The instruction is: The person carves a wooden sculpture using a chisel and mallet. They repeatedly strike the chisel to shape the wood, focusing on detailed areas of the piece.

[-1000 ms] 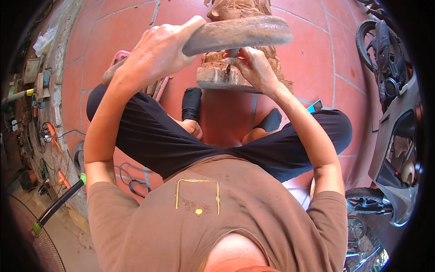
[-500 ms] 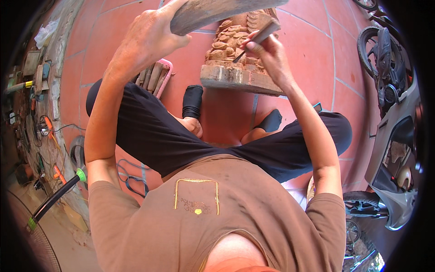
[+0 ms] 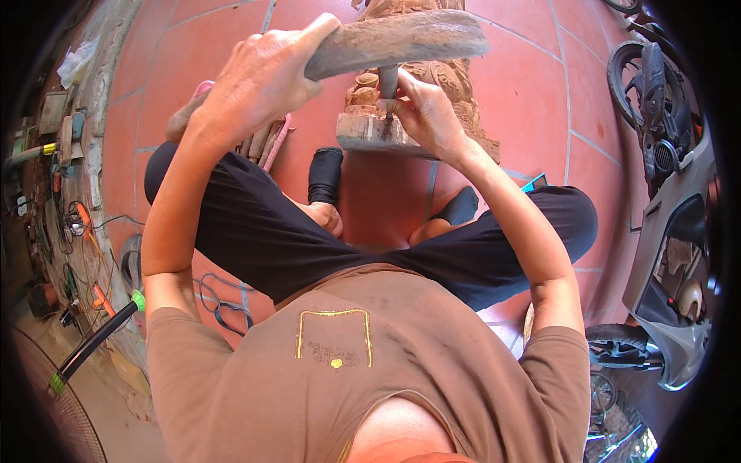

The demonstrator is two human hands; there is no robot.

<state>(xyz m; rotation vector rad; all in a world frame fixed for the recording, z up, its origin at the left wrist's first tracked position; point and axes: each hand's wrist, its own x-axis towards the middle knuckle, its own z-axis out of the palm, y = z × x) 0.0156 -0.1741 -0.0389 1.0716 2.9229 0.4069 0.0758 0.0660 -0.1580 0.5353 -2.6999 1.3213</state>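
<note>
A wooden mallet (image 3: 401,40) was gripped by the left hand (image 3: 262,77), a chisel (image 3: 388,82) pinched by the right hand (image 3: 429,116) over a woodcarving (image 3: 455,94).

Bright light floods the red floor (image 3: 521,100), while fisheye edges bend into black.

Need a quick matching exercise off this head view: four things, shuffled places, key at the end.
Things
1. wooden mallet
2. chisel
3. wood carving
4. fan

Places
A. on the red tiles, beyond the person's feet
B. in the right hand
C. at the picture's lower left
D. in the left hand

Pairs: 1-D, 2-B, 3-A, 4-C
</note>
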